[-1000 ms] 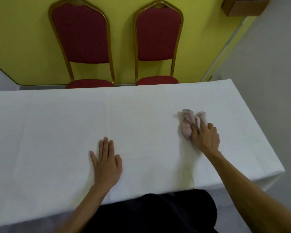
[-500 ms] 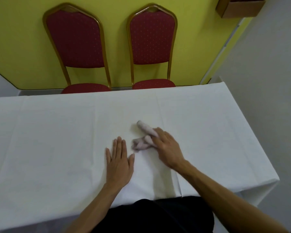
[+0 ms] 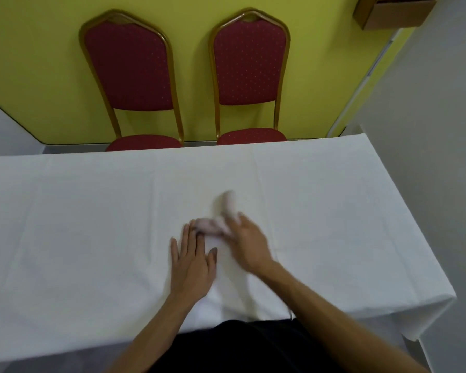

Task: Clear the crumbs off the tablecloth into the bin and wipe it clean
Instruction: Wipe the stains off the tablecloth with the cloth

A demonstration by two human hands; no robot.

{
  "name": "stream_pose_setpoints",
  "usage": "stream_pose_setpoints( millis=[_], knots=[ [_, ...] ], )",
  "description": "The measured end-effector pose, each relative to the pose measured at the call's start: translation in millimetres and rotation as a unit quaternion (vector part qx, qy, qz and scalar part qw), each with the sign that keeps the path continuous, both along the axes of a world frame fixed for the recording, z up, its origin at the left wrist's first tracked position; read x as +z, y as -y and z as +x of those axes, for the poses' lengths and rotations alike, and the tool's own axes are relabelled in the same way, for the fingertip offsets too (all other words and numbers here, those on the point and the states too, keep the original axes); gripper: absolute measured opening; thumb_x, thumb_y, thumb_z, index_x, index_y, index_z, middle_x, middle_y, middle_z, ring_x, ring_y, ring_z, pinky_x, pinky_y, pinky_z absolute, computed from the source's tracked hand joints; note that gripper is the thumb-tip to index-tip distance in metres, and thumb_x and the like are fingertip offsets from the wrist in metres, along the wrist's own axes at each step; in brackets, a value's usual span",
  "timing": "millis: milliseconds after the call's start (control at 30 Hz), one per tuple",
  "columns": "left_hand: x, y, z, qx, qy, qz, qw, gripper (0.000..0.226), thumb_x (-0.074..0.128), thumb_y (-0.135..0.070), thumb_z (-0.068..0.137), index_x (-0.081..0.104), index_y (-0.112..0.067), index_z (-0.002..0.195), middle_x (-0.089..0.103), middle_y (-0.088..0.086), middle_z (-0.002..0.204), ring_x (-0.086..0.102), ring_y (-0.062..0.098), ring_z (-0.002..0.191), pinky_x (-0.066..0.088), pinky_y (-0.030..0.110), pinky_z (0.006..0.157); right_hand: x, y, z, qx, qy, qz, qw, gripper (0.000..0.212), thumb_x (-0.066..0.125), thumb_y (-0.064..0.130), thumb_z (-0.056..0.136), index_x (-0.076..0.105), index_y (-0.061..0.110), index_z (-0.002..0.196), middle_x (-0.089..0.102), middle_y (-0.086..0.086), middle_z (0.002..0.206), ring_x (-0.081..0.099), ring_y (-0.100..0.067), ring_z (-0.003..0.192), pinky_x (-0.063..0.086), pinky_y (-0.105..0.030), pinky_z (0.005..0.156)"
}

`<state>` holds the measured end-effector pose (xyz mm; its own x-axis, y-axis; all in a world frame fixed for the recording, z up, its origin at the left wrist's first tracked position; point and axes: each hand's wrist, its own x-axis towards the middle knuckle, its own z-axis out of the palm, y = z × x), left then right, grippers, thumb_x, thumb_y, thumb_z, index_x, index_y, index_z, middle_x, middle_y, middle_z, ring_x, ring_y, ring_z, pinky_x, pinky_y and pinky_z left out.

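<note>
1. Two hands are on the tablecloth (image 3: 92, 224). The left hand (image 3: 193, 262) lies flat with the fingers spread out and grasps nothing; it seems to press the fabric so that it does not slide.
2. The right hand (image 3: 249, 244) is blurred, but it rests on a small pale pink cloth (image 3: 221, 222) and seems to grip the near part of it. How tightly it grips, I cannot tell.
3. The cloth is crumpled, touching the fingertips of the left hand, and one end sticks out beyond the right hand.
4. I judge that the cloth is light, soft and limp. It will fold and bunch easily, so it is better to hold it as a ball under the palm, not by one corner.
5. The tablecloth is thin, with fold lines, and it hangs over the edge to the right of the right hand. It will probably wrinkle or shift under a strong wipe.
6. Crumbs are not visible, and a bin is not in view.
7. Beyond the tablecloth stand two red chairs (image 3: 249, 76) with golden frames against a yellow wall (image 3: 38, 63). A brown box (image 3: 393, 12) is fixed high on the right.
</note>
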<state>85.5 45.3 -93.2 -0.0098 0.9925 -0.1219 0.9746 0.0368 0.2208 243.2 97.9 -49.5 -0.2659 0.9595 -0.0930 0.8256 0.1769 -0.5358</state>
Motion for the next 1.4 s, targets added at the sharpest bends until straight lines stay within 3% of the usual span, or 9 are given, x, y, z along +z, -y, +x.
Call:
stream_pose_setpoints(
  millis=[67, 233, 533, 667, 833, 933, 1033, 1167, 1400],
  knots=[
    [1, -2, -1, -0.022, 0.008, -0.005, 1.000, 0.054, 0.027, -0.039, 0.097, 0.035, -0.022, 0.148, 0.044, 0.009, 0.152, 0.036, 0.024, 0.142, 0.011, 0.053, 0.121, -2, 23, -11, 0.075, -0.046, -0.003, 0.996, 0.035, 0.042, 0.027, 0.103, 0.048, 0.028, 0.137, 0.054, 0.004, 0.128, 0.051, -0.015, 0.116, 0.041, -0.025, 0.088],
    [-3, 3, -4, -0.006, -0.025, -0.015, 1.000, 0.073, 0.011, -0.049, 0.096, 0.001, -0.009, 0.156, -0.007, 0.007, 0.165, -0.010, 0.021, 0.152, -0.006, 0.048, 0.121, 9, 16, 62, 0.053, -0.061, -0.002, 0.997, 0.037, 0.039, 0.059, 0.099, 0.046, 0.056, 0.135, 0.064, 0.021, 0.124, 0.056, 0.006, 0.116, 0.042, -0.031, 0.096],
    [1, 34, -9, 0.043, 0.013, -0.043, 0.998, 0.072, 0.006, -0.056, 0.097, 0.001, -0.014, 0.156, -0.015, 0.008, 0.163, -0.018, 0.023, 0.151, -0.005, 0.054, 0.121, -5, 18, 137, -0.229, 0.039, 0.021, 0.972, 0.042, 0.054, 0.013, 0.093, 0.053, 0.025, 0.134, 0.060, -0.011, 0.113, 0.058, -0.034, 0.096, 0.047, -0.037, 0.070],
    [-1, 44, -15, 0.026, 0.019, -0.037, 0.999, 0.075, 0.003, -0.057, 0.095, 0.010, -0.013, 0.156, -0.002, 0.009, 0.165, -0.006, 0.024, 0.153, 0.000, 0.054, 0.121, 6, 39, 79, -0.195, 0.058, 0.020, 0.979, 0.047, 0.063, 0.031, 0.089, 0.058, 0.016, 0.133, 0.061, -0.018, 0.101, 0.058, -0.038, 0.091, 0.048, -0.041, 0.069],
    [20, 29, -1, 0.113, 0.141, -0.079, 0.980, 0.060, 0.023, -0.040, 0.104, 0.007, -0.016, 0.157, -0.010, 0.005, 0.166, -0.017, 0.017, 0.151, -0.010, 0.051, 0.121, 15, 69, 33, -0.099, -0.023, -0.093, 0.990, 0.057, 0.038, 0.081, 0.082, 0.056, 0.043, 0.122, 0.053, 0.010, 0.089, 0.050, -0.013, 0.090, 0.049, -0.032, 0.071],
    [46, 22, 14, 0.122, 0.238, 0.006, 0.963, 0.056, 0.024, -0.038, 0.104, 0.014, -0.020, 0.156, -0.001, 0.000, 0.166, -0.009, 0.012, 0.152, -0.008, 0.043, 0.122, 17, 67, 38, -0.120, -0.078, -0.086, 0.986, 0.041, 0.046, 0.066, 0.089, 0.060, 0.043, 0.119, 0.060, 0.007, 0.086, 0.057, -0.015, 0.085, 0.046, -0.027, 0.071],
    [64, 14, 35, -0.012, 0.216, 0.088, 0.972, 0.054, 0.017, -0.040, 0.102, 0.028, -0.025, 0.153, 0.009, -0.006, 0.164, -0.004, 0.009, 0.152, -0.004, 0.043, 0.123, 13, 68, 46, -0.160, -0.105, -0.081, 0.978, 0.030, 0.058, 0.036, 0.092, 0.067, 0.036, 0.120, 0.071, 0.000, 0.107, 0.064, -0.018, 0.098, 0.046, -0.026, 0.080],
    [46, 19, 50, -0.169, 0.083, 0.010, 0.982, 0.058, 0.011, -0.041, 0.102, 0.027, -0.021, 0.154, 0.019, -0.001, 0.164, 0.000, 0.013, 0.153, -0.006, 0.049, 0.122, 12, 70, 58, -0.222, -0.107, -0.067, 0.967, 0.033, 0.058, 0.024, 0.090, 0.068, 0.035, 0.120, 0.071, 0.001, 0.111, 0.066, -0.017, 0.097, 0.041, -0.019, 0.075],
    [10, 34, 29, -0.176, 0.033, -0.031, 0.983, 0.061, 0.013, -0.053, 0.102, 0.018, -0.026, 0.156, 0.004, -0.008, 0.165, -0.017, 0.003, 0.149, -0.009, 0.051, 0.120, 0, 86, 101, -0.324, -0.038, -0.051, 0.944, 0.026, 0.061, 0.013, 0.090, 0.071, 0.029, 0.108, 0.054, -0.002, 0.120, 0.052, -0.020, 0.115, 0.043, -0.029, 0.080]
  ],
)
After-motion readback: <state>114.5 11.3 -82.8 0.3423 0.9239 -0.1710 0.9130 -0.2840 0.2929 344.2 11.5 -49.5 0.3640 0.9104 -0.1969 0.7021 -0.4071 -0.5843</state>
